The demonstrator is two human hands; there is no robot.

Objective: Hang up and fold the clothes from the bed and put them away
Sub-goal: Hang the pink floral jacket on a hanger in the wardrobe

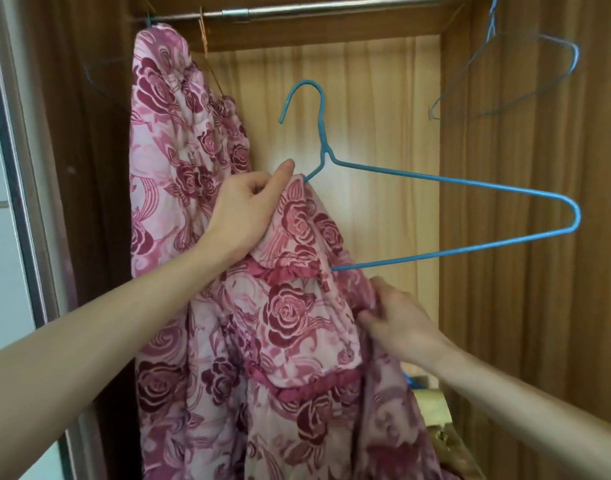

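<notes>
A pink rose-print garment [297, 306] hangs over the left shoulder of a blue wire hanger [470, 183] held inside the open wardrobe. My left hand [243, 209] grips the garment's top together with the hanger's left arm. My right hand [397, 320] pinches the cloth lower down, just below the hanger's bottom wire. The hanger's hook [302, 95] is free in the air, below the metal rail [297, 10]. Its right shoulder is bare.
Another rose-print garment [179, 133] hangs from the rail at the left. An empty blue wire hanger [525, 81] hangs at the upper right. Wooden wardrobe walls [532, 237] stand on both sides, and a sliding door frame [23, 202] runs down the left.
</notes>
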